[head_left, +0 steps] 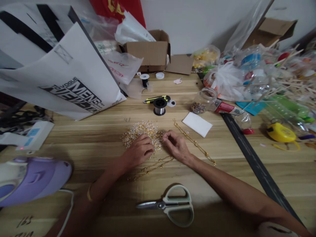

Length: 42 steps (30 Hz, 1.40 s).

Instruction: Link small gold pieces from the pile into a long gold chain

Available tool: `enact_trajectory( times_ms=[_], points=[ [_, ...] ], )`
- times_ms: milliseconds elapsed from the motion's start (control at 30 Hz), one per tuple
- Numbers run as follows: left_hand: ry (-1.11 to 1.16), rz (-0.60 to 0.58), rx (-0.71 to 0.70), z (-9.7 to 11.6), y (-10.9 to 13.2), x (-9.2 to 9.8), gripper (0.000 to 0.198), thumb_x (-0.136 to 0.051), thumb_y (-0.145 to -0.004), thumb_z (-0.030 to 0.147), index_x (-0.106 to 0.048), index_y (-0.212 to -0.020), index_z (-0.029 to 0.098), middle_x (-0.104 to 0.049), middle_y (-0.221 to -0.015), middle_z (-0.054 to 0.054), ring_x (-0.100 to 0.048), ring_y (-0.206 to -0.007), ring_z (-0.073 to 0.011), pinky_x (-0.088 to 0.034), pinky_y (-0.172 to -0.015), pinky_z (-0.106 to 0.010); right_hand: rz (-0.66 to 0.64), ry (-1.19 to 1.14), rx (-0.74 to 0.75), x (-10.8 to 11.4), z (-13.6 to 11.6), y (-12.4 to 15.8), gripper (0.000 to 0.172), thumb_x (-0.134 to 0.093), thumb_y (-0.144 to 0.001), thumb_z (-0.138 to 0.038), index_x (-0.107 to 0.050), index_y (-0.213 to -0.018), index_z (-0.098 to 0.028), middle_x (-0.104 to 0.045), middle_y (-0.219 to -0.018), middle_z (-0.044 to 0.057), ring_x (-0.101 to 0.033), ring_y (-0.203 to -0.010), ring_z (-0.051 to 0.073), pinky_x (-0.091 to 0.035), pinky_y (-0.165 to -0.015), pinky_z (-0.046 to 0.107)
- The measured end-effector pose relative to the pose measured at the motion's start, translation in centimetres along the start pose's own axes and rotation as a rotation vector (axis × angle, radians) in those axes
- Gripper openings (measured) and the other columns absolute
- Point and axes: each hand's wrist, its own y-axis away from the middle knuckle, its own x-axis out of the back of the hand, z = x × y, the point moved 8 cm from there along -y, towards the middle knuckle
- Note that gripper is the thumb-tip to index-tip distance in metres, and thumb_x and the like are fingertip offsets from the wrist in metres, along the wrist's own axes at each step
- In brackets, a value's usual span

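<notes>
A heap of small gold and clear beads [142, 131] lies on the wooden table [98, 138]. My left hand [138, 150] rests on the heap's near edge with its fingers curled into the beads. My right hand [175, 144] sits just right of the heap, fingertips pinched together near the beads; what they hold is too small to make out. A gold chain [195, 142] runs diagonally past my right hand. Two more gold chains [150, 168] lie under and between my wrists.
Pale-handled scissors [172, 204] lie near the front edge. A wire spool [159, 106], a yellow-black tool [156, 98], a white card [197, 123] and a bead jar [202, 101] sit behind. A purple iron [29, 179] is left, a black ruler [254, 158] right, a printed bag [66, 72] far left.
</notes>
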Motion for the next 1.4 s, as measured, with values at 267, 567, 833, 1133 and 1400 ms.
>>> enact_trajectory(
  times_ms=[267, 567, 833, 1133, 1400],
  points=[
    [-0.007, -0.016, -0.029, 0.3, 0.1, -0.8, 0.017, -0.052, -0.088, 0.02, -0.063, -0.075, 0.016, -0.057, -0.079, -0.005, -0.047, -0.087, -0.0186, -0.04, -0.082, -0.032, -0.001, -0.014, -0.007, 0.0, 0.0, 0.0, 0.017, -0.049, -0.089, -0.031, -0.055, -0.08, -0.017, -0.052, -0.071, 0.001, -0.047, -0.065, 0.013, -0.038, -0.06, 0.025],
    [-0.044, 0.149, 0.159, -2.3, 0.3, 1.5, 0.01, -0.055, -0.083, 0.017, -0.063, -0.077, 0.016, -0.059, -0.077, -0.004, -0.049, -0.085, -0.0193, -0.041, -0.083, -0.035, -0.002, 0.006, -0.009, 0.1, -0.2, 0.0, 0.016, -0.049, -0.089, -0.029, -0.054, -0.079, -0.017, -0.053, -0.071, 0.001, -0.048, -0.065, 0.013, -0.038, -0.06, 0.025],
    [-0.039, 0.078, 0.136, -2.6, 0.4, 1.1, 0.014, -0.054, -0.082, 0.015, -0.065, -0.075, 0.017, -0.057, -0.079, -0.005, -0.049, -0.089, -0.02, -0.041, -0.085, -0.036, -0.004, 0.002, -0.015, 0.0, -0.2, 0.0, 0.015, -0.05, -0.089, -0.028, -0.055, -0.079, -0.017, -0.053, -0.071, 0.001, -0.048, -0.065, 0.013, -0.038, -0.06, 0.025],
    [-0.08, 0.124, 0.215, -3.8, 0.9, 2.0, 0.012, -0.053, -0.081, 0.016, -0.062, -0.074, 0.017, -0.058, -0.078, -0.004, -0.049, -0.086, -0.0194, -0.04, -0.086, -0.037, -0.003, -0.002, -0.006, 0.0, 0.0, 0.0, 0.018, -0.049, -0.089, -0.031, -0.055, -0.08, -0.017, -0.054, -0.072, 0.002, -0.049, -0.067, 0.014, -0.039, -0.061, 0.025],
    [-0.068, 0.1, 0.195, -3.9, 0.8, 1.4, 0.014, -0.052, -0.084, 0.014, -0.066, -0.082, 0.017, -0.059, -0.082, -0.004, -0.05, -0.086, -0.0195, -0.039, -0.086, -0.037, -0.007, 0.011, -0.004, -0.1, 0.0, 0.0, 0.02, -0.048, -0.09, -0.033, -0.055, -0.08, -0.018, -0.053, -0.071, 0.002, -0.049, -0.066, 0.014, -0.04, -0.061, 0.026]
  ],
)
